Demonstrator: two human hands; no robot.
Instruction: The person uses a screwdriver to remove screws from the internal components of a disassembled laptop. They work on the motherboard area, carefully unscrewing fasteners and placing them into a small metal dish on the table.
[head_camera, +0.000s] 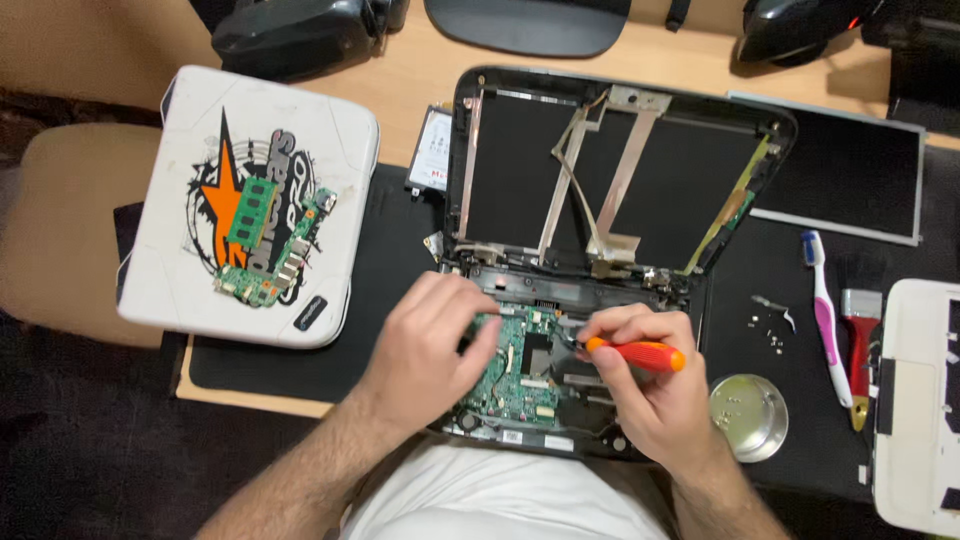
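Toothbrush, red brush, metal bowl, loose screen panel.

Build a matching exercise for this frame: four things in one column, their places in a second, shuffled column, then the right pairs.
Things:
1. orange-handled screwdriver
2. small green memory module
3. pink and white toothbrush
4. round shallow metal dish

Places:
A. on the white stickered laptop lid at the left
B. on the black mat, beside the red-handled brush
C. in the right hand, over the green motherboard
D. on the mat just right of the right hand

Pairs: 1-C, 2-A, 3-B, 4-D
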